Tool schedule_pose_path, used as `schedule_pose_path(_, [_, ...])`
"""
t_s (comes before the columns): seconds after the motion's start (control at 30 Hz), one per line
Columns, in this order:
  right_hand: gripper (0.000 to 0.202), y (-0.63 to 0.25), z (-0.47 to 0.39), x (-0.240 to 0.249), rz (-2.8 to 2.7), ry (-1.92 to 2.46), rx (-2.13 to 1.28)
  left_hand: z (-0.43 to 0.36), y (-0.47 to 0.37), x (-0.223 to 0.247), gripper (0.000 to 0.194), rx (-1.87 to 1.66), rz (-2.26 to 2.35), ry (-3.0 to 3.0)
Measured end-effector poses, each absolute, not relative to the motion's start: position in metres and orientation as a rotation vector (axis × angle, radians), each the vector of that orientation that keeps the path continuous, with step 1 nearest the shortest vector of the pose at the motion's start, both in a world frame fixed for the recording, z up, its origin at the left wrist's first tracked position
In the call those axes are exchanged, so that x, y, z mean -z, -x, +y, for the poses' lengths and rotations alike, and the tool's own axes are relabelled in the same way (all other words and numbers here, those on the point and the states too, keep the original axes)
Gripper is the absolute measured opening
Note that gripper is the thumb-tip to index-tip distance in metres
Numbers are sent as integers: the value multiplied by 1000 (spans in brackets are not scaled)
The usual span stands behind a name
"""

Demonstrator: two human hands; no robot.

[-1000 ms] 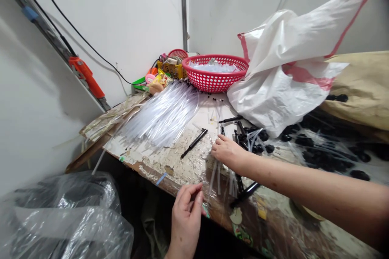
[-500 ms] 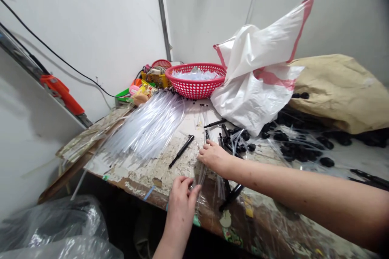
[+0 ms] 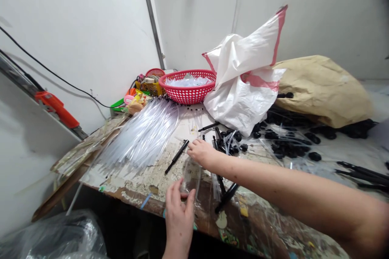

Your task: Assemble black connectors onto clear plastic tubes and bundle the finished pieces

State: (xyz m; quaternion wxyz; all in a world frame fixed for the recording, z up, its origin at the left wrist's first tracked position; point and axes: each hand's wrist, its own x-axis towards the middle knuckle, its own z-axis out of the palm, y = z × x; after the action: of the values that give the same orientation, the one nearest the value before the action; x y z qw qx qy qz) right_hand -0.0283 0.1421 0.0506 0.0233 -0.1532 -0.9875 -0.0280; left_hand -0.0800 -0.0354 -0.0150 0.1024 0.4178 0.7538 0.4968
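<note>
My left hand (image 3: 179, 212) hovers by the table's near edge, fingers curved and thumb apart, with nothing visible in it. My right hand (image 3: 202, 153) reaches across the table, fingers extended and palm down. Its fingertips are beside the upper end of a thin black tube (image 3: 176, 157) lying at a slant; whether they touch it I cannot tell. Beneath and below that hand lie clear plastic strips (image 3: 198, 182). To its right, more black tubes (image 3: 227, 198) lie in a loose pile with round black pieces (image 3: 234, 149), partly behind my forearm.
A bundle of clear thin tubes (image 3: 142, 133) spreads over the table's left side. Behind stand a red basket (image 3: 188, 93) of clear pieces, a white sack (image 3: 240, 89) and a brown paper sack (image 3: 322, 89). An orange-handled tool (image 3: 57, 109) hangs at the left wall.
My right hand has moved off the clear strips, left to the upper end of the single black tube. My left hand's fingers have spread somewhat. The view has shifted slightly.
</note>
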Motion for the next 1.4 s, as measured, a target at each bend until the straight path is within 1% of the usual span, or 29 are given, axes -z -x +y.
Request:
schedule_pose_path(0.1, [21,29,149,-77,-2884,650,-51,-37,79,16,57,-1658,2141,-1070])
schedule_pose_path(0.2, [15,24,159,-116,-2650,851,-199,-38,79,15,64,-1655,2101,-1041])
schedule_pose_path(0.3, [7,5,168,-165,-2405,964,-315,-39,80,14,59,-1590,2143,-1122])
schedule_pose_path(0.37, [6,-19,171,-198,-2245,958,-393,-40,80,13,55,-1562,2167,-1198])
schedule_pose_path(0.4, [7,-34,171,-214,-2146,930,-467,-40,80,13,53,-1553,2170,-1232])
schedule_pose_path(0.47, [11,-68,166,-241,-1853,791,-749,-40,79,13,51,-1551,2174,-1280])
schedule_pose_path(0.53, [14,-106,154,-263,-1638,688,-890,-40,79,14,50,-1555,2182,-1308])
schedule_pose_path(0.67, [15,-176,121,-283,-1542,605,-886,-38,79,16,49,-1581,2191,-1313])
schedule_pose_path(0.73, [19,-203,106,-281,-1541,659,-872,-37,80,16,49,-1581,2170,-1288])
schedule_pose_path(0.83, [19,-233,90,-261,-1563,773,-874,-37,77,14,47,-1625,2165,-1240])
schedule_pose_path(0.93, [16,-255,91,-226,-1580,915,-982,-36,62,10,41,-1683,2240,-1313])
schedule_pose_path(1.0, [22,-265,101,-196,-1596,1030,-1093,-32,43,6,34,-1687,2228,-1437])
schedule_pose_path(1.1, [31,-271,122,-151,-1674,1215,-1186,-23,8,-1,25,-1686,2054,-1632])
schedule_pose_path(1.13, [30,-270,130,-136,-1730,1297,-1135,-18,-3,-2,24,-1677,1977,-1699])
schedule_pose_path(1.27, [24,-258,163,-89,-1971,1616,-705,1,-33,-1,23,-1669,1714,-1882])
schedule_pose_path(1.4, [16,-237,195,-60,-2108,1697,-618,14,-40,7,20,-1602,1596,-1845])
